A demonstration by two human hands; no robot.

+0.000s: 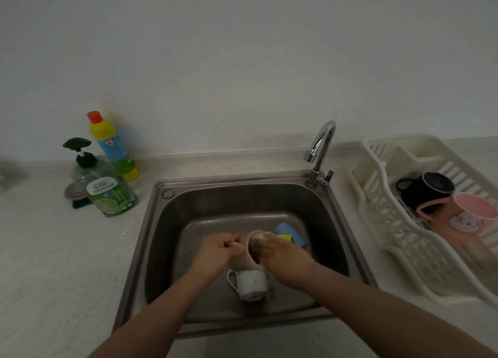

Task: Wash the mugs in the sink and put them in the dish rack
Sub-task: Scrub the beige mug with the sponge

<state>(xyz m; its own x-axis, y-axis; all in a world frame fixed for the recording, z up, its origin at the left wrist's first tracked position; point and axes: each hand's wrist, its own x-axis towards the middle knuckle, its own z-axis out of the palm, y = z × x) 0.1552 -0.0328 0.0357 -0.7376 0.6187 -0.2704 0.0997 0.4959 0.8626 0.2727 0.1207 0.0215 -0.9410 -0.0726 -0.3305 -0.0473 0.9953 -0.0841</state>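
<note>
Beige, the mug (244, 252) lay tilted over the sink (204, 204), our left hand (218, 249) curled round its handle side while our right hand (283, 252) pressed a yellow sponge (265, 238) into its mouth; a white mug (252, 283) sat below, two more in the dish rack (404, 247).

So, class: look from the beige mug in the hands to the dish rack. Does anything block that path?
Nothing visible blocks it. The left hand holds the beige mug over the sink; the dish rack sits just right of it. A black mug and pink mug fill its far part; the near part looks free.
</note>
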